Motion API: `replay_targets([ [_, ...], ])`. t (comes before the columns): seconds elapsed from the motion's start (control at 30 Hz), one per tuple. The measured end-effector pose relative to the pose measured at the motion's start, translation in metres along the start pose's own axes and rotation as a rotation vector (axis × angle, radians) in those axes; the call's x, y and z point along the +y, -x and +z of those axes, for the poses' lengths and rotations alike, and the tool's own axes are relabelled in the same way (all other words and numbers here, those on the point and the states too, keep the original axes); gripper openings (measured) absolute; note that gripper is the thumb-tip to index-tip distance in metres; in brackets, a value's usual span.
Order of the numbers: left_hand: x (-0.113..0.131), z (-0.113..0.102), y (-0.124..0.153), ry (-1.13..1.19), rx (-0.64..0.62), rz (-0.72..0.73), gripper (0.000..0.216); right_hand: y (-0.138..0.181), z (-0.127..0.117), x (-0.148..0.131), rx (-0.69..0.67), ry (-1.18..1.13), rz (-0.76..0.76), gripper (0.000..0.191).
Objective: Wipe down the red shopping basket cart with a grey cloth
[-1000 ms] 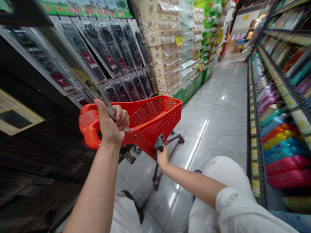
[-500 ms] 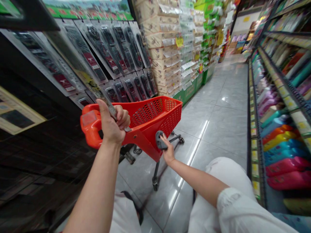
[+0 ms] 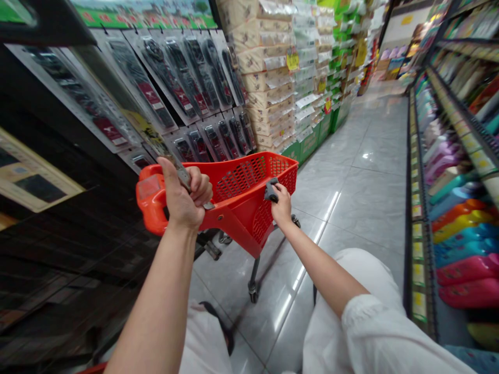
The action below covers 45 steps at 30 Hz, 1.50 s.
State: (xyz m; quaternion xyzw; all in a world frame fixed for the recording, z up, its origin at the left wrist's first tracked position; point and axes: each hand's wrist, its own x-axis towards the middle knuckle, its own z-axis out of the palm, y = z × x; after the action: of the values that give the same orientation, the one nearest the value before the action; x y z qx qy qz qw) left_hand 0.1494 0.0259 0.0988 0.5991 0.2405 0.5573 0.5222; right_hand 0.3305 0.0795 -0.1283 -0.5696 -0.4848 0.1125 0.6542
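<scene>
My left hand (image 3: 186, 195) is closed around a long, flat grey strip with yellow markings (image 3: 144, 127); its exact kind is unclear. The strip slants up to the left, and its metallic lower end pokes out below my fingers. Behind that hand stands a red plastic shopping cart (image 3: 237, 218) with a mesh basket and a thick handle. My right hand (image 3: 281, 202) pinches a small dark grey object (image 3: 270, 190) near the basket's right rim. Its kind does not show. I cannot tell whether it touches the cart.
Black packaged goods (image 3: 187, 78) hang on hooks at the left. Past them rise stacked beige boxes (image 3: 268, 78). A shelf of colourful bottles and packs (image 3: 463, 249) lines the right side. Grey floor tiles (image 3: 366, 187) run down the aisle between.
My right hand has lifted the grey object from beside the cart's lower side up toward the basket rim, and the object has turned. My left hand keeps its grip; the view has shifted slightly.
</scene>
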Motion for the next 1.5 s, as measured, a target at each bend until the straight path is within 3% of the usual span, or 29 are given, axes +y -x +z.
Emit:
replay_targets([
  [0.3,-0.003,-0.002,0.0,0.001,0.025,0.019,0.067,0.053,0.009,-0.081,-0.203,0.006,-0.267,0.05],
  [0.4,-0.001,-0.001,0.002,-0.002,0.048,0.016,0.069,0.058,0.007,-0.094,-0.276,0.022,-0.338,0.049],
  [0.53,0.0,-0.002,0.003,0.004,0.088,-0.007,0.069,0.041,-0.004,-0.081,-0.373,0.118,-0.458,0.054],
  [0.6,-0.001,-0.003,0.002,0.004,0.089,-0.008,0.069,0.027,-0.014,-0.062,-0.373,0.171,-0.433,0.059],
  [0.8,-0.002,-0.002,0.001,0.009,0.051,0.006,0.069,-0.006,-0.029,0.009,-0.066,0.125,0.008,0.058],
  [0.9,-0.002,-0.001,0.0,0.003,0.047,-0.006,0.069,-0.01,-0.019,0.023,-0.026,0.075,0.055,0.062],
  [1.07,-0.004,0.0,-0.003,0.027,0.051,-0.015,0.069,0.01,0.0,0.008,-0.017,0.131,-0.015,0.071],
  [1.33,-0.009,0.006,-0.008,0.067,0.07,-0.019,0.069,0.062,0.015,-0.046,-0.091,0.086,-0.137,0.07],
  [1.5,-0.012,0.006,-0.009,0.077,0.041,0.009,0.068,0.067,0.012,-0.073,-0.26,0.043,-0.33,0.062],
])
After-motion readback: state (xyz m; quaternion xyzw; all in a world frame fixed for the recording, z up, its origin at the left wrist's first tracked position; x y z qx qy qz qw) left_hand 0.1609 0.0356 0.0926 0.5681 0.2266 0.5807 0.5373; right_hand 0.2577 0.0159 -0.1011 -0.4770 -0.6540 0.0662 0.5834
